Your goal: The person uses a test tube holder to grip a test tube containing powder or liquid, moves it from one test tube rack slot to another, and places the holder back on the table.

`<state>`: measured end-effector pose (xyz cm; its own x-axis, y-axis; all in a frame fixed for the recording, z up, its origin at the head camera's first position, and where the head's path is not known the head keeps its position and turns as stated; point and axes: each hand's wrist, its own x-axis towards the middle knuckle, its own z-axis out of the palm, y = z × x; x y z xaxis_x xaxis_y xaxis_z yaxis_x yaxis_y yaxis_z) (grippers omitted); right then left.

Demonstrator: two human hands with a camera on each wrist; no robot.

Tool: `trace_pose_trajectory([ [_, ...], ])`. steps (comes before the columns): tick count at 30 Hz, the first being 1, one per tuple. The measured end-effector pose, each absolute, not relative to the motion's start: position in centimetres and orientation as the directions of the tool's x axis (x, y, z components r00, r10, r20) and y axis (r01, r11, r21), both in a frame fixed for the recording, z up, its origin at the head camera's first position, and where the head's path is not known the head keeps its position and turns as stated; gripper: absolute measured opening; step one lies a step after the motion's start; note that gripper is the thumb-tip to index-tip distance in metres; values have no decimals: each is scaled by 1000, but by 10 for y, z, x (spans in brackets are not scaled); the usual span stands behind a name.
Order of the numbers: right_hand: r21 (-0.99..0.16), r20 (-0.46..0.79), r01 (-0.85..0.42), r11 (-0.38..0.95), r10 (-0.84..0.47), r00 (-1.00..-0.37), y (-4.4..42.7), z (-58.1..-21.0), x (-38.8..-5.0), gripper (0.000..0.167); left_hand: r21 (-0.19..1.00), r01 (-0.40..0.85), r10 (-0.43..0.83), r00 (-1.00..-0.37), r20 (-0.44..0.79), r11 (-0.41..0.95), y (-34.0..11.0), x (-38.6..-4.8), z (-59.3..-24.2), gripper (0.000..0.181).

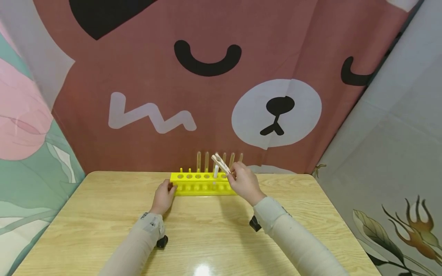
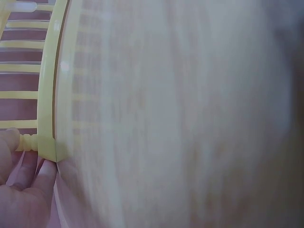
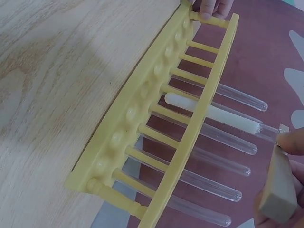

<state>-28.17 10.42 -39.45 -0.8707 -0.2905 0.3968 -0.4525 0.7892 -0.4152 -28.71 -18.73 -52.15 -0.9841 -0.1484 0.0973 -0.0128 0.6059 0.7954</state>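
Note:
A yellow test tube rack stands at the table's back edge. My left hand grips its left end post; in the left wrist view, thumb and fingers are around that post. My right hand pinches a wooden clothespin above the rack's right part. In the right wrist view, the clothespin is at the upper end of a tube with white contents, which passes through a hole in the top bar, its rounded bottom near the lower bar. Whether the jaws clamp the tube is hard to tell.
Several empty clear tubes stand upside down on pegs along the rack's back side. A patterned curtain hangs right behind the wooden table, with further cloths at left and right.

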Motion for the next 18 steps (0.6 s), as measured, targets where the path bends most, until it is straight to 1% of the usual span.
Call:
trace_pose_trajectory([
  [3,-415,404,-468,780,-303,-863,104,-393,-281,12,795,-10,-150,-983,102,607,-188,-287,-522,27],
  [10,-388,462,-511,766,-318,-828,106,-389,-280,11,793,1,-152,-981,117,609,-187,-287,-524,26],
  [18,-436,448,-505,745,-307,-840,107,-384,-279,11,792,-10,-164,-980,114,610,-186,-287,-524,26],
])
